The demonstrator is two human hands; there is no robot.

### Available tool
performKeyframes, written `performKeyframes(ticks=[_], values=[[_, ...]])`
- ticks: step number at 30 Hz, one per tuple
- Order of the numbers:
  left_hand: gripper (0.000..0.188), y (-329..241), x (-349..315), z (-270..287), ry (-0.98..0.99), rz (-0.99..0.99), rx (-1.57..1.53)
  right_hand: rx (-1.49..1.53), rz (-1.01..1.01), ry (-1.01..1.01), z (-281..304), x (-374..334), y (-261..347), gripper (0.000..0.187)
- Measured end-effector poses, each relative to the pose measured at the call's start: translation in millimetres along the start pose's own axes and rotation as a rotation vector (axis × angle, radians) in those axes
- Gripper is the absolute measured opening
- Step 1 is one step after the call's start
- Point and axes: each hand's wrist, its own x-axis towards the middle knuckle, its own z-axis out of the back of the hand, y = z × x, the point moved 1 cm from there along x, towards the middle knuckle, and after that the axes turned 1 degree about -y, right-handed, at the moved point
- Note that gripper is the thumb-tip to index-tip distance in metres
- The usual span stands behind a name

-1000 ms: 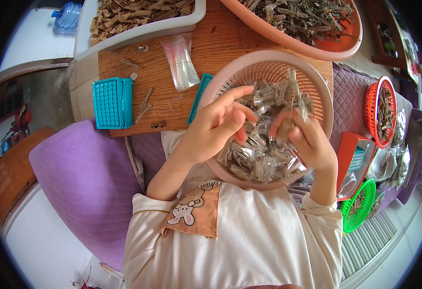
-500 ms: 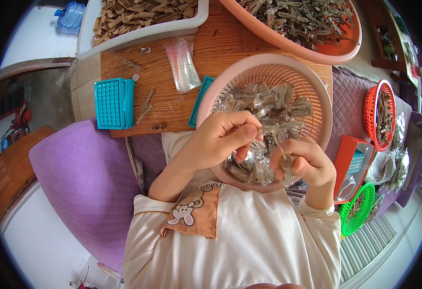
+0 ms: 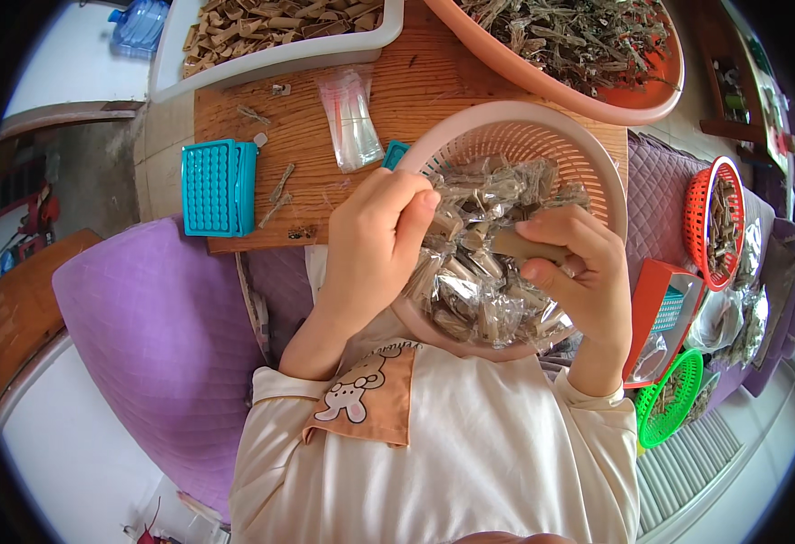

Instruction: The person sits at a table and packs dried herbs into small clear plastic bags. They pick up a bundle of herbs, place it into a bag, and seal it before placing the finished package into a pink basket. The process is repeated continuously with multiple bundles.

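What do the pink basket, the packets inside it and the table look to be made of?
Pink basket: probably molded plastic, satin finish; smooth rounded rim, evenly slotted wall.
Packets: seemingly thin clear plastic film, glossy; crinkles and bright glints show.
Table: wood or a wood-look surface, slightly shiny; streaky brown grain shows.

Wooden table (image 3: pixel 456 68) carries white tray (image 3: pixel 290 62), clear bags (image 3: pixel 350 120), teal tray (image 3: pixel 209 188), twigs (image 3: pixel 281 184)

A loose, cream-coloured top (image 3: pixel 479 435) has a soft sheen, gentle folds and wide, elbow-length sleeves (image 3: pixel 281 388). An orange-brown patch (image 3: pixel 390 412) on it bears a white, dark-outlined rabbit figure (image 3: pixel 347 401) and dark lettering (image 3: pixel 404 348) along one edge. The left hand (image 3: pixel 375 238) and right hand (image 3: pixel 580 258) are bare.
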Motion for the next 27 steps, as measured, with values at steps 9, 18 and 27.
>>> performKeyframes(ticks=[9, 18, 27], values=[[0.012, -4.5, -7.8, -4.4, 0.246, -0.301, 0.035, 0.472, -0.397, -0.033, -11.1, 6.0, -1.7, 0.026], [0.019, 11.4, -6.2, -5.9, 0.013, -0.133, 0.059, 0.510, -0.276, -0.102, -23.1, 3.8, -15.2, 0.033], [0.034, 166.1, 64.6, 18.9, -0.501, 0.112, 0.562, 0.717, -0.337, -0.242, -13.5, 4.0, -26.8, 0.030]])
